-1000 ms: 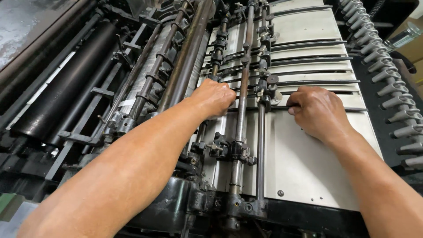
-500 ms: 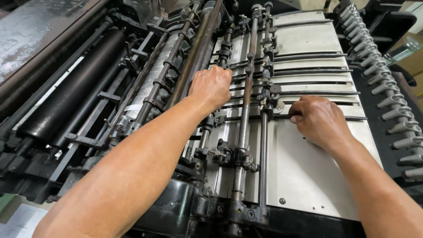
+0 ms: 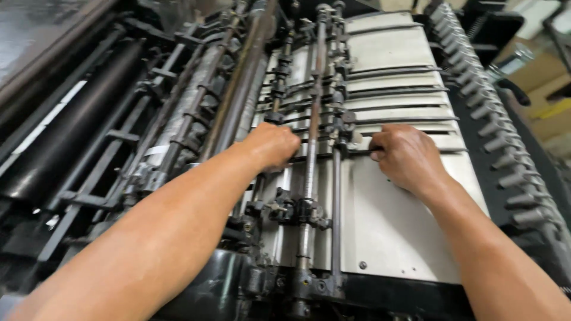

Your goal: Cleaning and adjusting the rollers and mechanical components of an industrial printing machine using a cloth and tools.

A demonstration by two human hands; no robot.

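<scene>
- My left hand (image 3: 272, 144) is curled into a loose fist over the pale feed board (image 3: 392, 226), knuckles against the left of two upright steel shafts (image 3: 310, 172); what the fingers enclose, if anything, I cannot tell.
- My right hand (image 3: 407, 156) is bent at the fingertips, pinching the end of a thin dark guide strip (image 3: 410, 119) where it meets the right shaft (image 3: 336, 196).
- Step in hand, as I judge it: adjusting or seating that strip at its clamp on the shaft, the left hand steadying the shaft side.
- Next move, as I judge it, calls for a small, even pressure along the strip, fingers kept clear of the clamps (image 3: 297, 209).
- Count: two hands, both mine; two upright shafts between them; about five guide strips fanned across the board.
- Further out: one black roller (image 3: 71, 142) far left, a long brown bar (image 3: 238, 89) beside it, and one row of grey teeth (image 3: 499, 148) along the right edge.
</scene>
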